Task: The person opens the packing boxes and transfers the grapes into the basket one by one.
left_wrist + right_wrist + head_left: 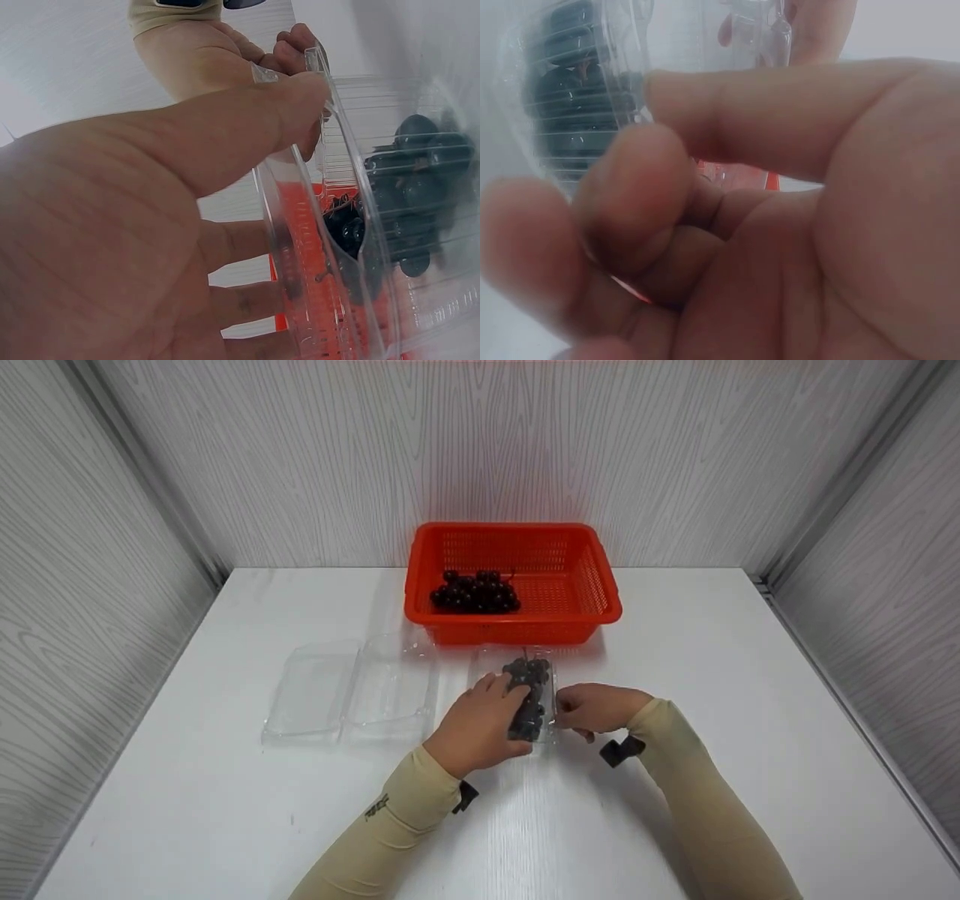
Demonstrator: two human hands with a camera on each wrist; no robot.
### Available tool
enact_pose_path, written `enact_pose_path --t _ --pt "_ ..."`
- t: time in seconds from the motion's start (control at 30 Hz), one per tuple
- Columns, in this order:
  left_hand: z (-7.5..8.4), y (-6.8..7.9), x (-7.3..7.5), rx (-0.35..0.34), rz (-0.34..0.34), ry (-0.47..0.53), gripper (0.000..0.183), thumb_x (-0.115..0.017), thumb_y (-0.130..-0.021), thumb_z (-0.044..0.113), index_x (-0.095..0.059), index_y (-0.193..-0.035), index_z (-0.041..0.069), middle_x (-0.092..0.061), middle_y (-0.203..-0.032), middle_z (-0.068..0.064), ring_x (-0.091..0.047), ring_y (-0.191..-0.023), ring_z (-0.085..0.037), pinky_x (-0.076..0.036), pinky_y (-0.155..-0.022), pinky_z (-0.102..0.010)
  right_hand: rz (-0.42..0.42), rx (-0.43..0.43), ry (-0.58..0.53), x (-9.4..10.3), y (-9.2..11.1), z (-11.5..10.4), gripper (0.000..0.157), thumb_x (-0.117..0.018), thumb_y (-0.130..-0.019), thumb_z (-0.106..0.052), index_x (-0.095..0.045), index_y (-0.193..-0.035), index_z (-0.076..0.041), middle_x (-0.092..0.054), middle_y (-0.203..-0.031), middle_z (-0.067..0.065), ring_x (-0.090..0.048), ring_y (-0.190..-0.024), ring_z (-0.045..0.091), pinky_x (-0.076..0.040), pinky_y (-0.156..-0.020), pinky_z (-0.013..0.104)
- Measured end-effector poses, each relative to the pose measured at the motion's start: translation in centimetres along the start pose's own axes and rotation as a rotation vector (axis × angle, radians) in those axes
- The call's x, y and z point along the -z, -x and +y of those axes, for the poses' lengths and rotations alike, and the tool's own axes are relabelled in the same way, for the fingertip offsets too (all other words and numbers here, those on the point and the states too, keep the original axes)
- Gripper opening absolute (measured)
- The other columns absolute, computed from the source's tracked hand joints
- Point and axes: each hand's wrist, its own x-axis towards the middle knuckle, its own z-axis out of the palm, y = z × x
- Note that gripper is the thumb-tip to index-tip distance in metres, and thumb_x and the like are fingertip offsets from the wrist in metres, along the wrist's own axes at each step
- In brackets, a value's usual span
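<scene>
Grape box (549, 701) points lengthwise toward the basket (517, 619), left fingers (496, 687) gripping it, right fingers (634, 187) pinching its edge.

Left grip (480, 724) bare. Behind it: pale tan sleeve (386, 832), lightly creased, small dark marking (376, 807), unreadable. Small black block (465, 796) at wrist. Right grip (604, 707) bare; matching tan sleeve (709, 802) behind it, angular black device (622, 751) beside cuff.

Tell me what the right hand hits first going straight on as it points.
The right hand would likely meet the clear container holding dark grapes first; the gap, if any, is too small to tell.
</scene>
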Motion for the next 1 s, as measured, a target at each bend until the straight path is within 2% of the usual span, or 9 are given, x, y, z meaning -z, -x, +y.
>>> enact_pose_path --t 0.37,0.53,0.67,1.0 --pt "0.00 -0.11 0.09 0.014 -0.023 -0.001 0.081 -0.080 -0.088 0.049 -0.050 -0.152 0.010 -0.047 -0.155 -0.021 -0.043 -0.144 -0.040 -0.043 -0.113 -0.055 -0.017 0.001 -0.003 0.05 -0.05 -0.01 0.019 -0.054 -0.104 -0.023 -0.062 -0.098 -0.007 -0.056 -0.066 0.000 -0.055 -0.060 0.016 -0.046 -0.067 0.032" --pt "0.12 -0.18 0.16 0.018 -0.019 0.010 0.080 -0.079 -0.088 0.049 -0.051 -0.152 0.010 -0.047 -0.155 -0.020 -0.041 -0.145 -0.041 -0.036 -0.118 -0.055 -0.024 -0.024 -0.024 0.14 0.03 0.13 0.015 -0.053 -0.103 -0.021 -0.061 -0.096 -0.010 -0.056 -0.067 0.001 -0.056 -0.061 0.017 -0.047 -0.067 0.032" --pt "0.10 -0.19 0.30 0.020 -0.023 0.027 0.080 -0.081 -0.087 0.048 -0.052 -0.151 0.011 -0.048 -0.155 -0.020 -0.041 -0.145 -0.042 -0.031 -0.122 -0.052 -0.027 -0.025 -0.024 0.15 0.10 0.08 0.016 -0.053 -0.103 -0.022 -0.061 -0.098 -0.009 -0.056 -0.067 0.001 -0.056 -0.061 0.017 -0.047 -0.068 0.032" --pt "0.08 -0.16 0.39 0.017 -0.026 0.011 0.080 -0.081 -0.086 0.048 -0.053 -0.151 0.011 -0.049 -0.154 -0.019 -0.043 -0.143 -0.042 -0.033 -0.121 -0.050 -0.029 -0.019 -0.022 0.19 0.14 -0.11 0.021 -0.053 -0.104 -0.023 -0.062 -0.100 -0.004 -0.056 -0.066 0.000 -0.054 -0.061 0.016 -0.045 -0.065 0.031"
